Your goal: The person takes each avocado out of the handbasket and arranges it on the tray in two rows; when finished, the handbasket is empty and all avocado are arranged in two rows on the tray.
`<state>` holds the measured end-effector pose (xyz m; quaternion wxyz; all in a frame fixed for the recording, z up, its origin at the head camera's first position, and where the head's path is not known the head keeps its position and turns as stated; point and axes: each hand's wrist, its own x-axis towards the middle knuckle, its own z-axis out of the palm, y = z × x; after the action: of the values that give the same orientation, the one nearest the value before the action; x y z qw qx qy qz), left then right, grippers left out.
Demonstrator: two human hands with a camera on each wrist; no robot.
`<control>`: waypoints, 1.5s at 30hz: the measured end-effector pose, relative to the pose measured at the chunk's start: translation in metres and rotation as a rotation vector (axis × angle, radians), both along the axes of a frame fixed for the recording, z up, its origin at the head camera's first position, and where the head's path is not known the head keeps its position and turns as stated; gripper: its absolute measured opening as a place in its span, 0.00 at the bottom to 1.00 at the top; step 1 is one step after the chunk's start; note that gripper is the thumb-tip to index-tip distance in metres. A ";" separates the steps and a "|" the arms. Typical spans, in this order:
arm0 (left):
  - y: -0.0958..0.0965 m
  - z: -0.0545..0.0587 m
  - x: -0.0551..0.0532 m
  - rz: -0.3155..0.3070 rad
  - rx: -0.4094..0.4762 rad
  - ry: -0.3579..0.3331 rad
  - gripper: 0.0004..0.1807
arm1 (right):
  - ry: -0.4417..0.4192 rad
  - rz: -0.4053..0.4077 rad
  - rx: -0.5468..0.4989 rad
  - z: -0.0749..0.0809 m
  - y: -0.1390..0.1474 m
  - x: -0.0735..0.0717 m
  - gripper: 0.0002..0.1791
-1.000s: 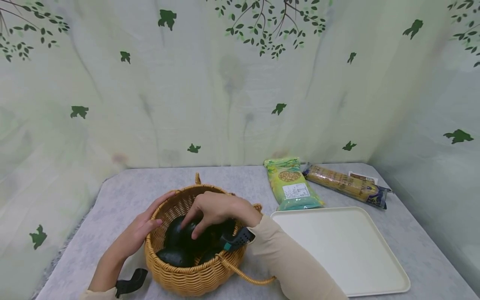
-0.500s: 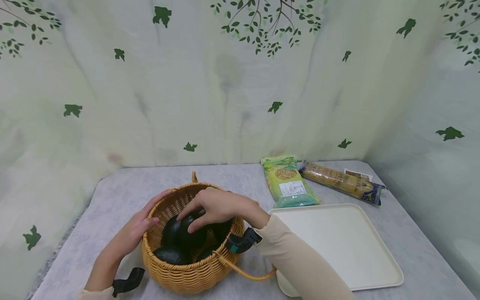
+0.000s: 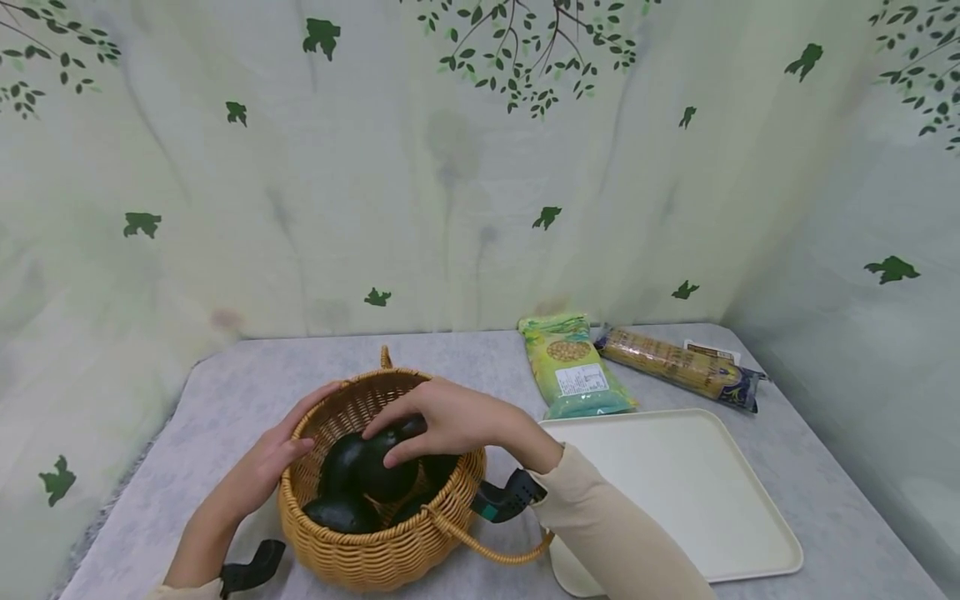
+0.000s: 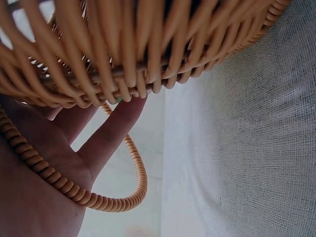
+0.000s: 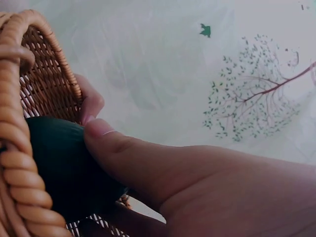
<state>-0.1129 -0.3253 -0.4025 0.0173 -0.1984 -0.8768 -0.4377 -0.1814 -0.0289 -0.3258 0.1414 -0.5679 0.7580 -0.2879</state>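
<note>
Right hand (image 3: 457,418) has thumb and fingers curled round a dark fruit (image 3: 386,477), spread about to the fruit's width. That fruit is inside the basket (image 3: 378,558), among other dark fruits (image 3: 343,514). Left hand (image 3: 262,468) grips the basket's left rim, thumb on the inner side; exact finger spread, can't tell. White tray (image 3: 675,500) right of basket; green-yellow bag (image 3: 573,367) and long packet (image 3: 675,363) behind and right of basket.
</note>
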 end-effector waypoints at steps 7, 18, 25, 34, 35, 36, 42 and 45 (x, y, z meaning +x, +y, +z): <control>0.000 0.000 0.000 -0.004 0.012 0.011 0.33 | -0.063 -0.059 -0.081 -0.001 0.013 0.007 0.21; 0.000 -0.001 0.000 -0.015 0.024 0.018 0.34 | -0.147 -0.114 -0.201 -0.006 0.032 0.016 0.19; 0.001 -0.002 0.000 -0.010 0.022 0.022 0.34 | -0.197 -0.184 -0.313 -0.012 0.041 0.024 0.19; 0.001 -0.001 0.000 -0.008 0.023 0.028 0.34 | -0.273 -0.257 -0.448 -0.015 0.049 0.029 0.20; 0.002 0.000 0.000 -0.007 0.023 0.028 0.34 | -0.286 -0.262 -0.456 -0.015 0.050 0.029 0.20; 0.002 0.000 0.000 -0.005 0.024 0.028 0.34 | -0.294 -0.268 -0.462 -0.015 0.052 0.030 0.20; 0.001 -0.001 0.003 -0.006 0.030 0.017 0.34 | -0.336 -0.315 -0.507 -0.018 0.061 0.039 0.20; 0.000 0.001 0.000 -0.014 0.031 0.026 0.34 | -0.317 -0.333 -0.537 -0.019 0.064 0.039 0.21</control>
<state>-0.1131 -0.3256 -0.4014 0.0287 -0.2098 -0.8682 -0.4488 -0.1419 0.0349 -0.3443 0.0542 -0.4017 0.7061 -0.5806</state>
